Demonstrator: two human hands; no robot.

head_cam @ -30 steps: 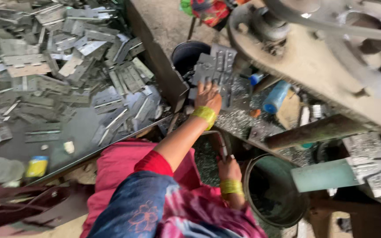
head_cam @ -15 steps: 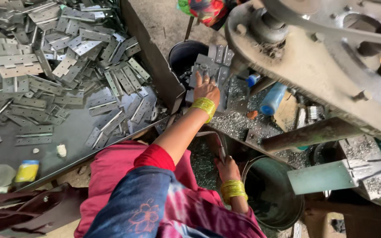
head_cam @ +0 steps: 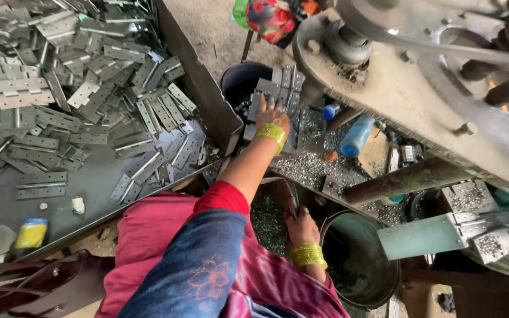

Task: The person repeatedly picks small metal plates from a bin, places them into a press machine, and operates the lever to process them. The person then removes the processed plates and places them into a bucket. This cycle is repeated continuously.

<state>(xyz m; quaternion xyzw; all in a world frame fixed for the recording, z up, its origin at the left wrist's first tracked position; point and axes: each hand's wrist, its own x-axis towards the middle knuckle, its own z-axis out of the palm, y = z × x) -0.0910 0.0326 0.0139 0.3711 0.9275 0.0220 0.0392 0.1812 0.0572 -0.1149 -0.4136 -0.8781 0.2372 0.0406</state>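
Observation:
My left hand point(head_cam: 271, 113), with a yellow bangle at the wrist, lies flat with spread fingers on a pile of grey metal hinge plates point(head_cam: 285, 82) on the machine bed. Those plates sit just in front of a black bucket point(head_cam: 237, 79). Lower down, my right hand point(head_cam: 301, 227), also with yellow bangles, is closed around a thin dark bar point(head_cam: 291, 200) next to the rim of a green bucket point(head_cam: 384, 282). My red and blue sleeve covers the lower middle.
A large tray point(head_cam: 89, 188) on the left holds several loose hinges point(head_cam: 89, 88). A heavy press machine point(head_cam: 431, 88) fills the upper right, with a rusty rod point(head_cam: 407, 179), a blue bottle point(head_cam: 357, 135) and metal chips point(head_cam: 313, 168) under it. A yellow tin point(head_cam: 30, 232) stands at the lower left.
My left hand has pulled back slightly over the hinge pile. My right hand stays on the dark bar. The view has shifted a little.

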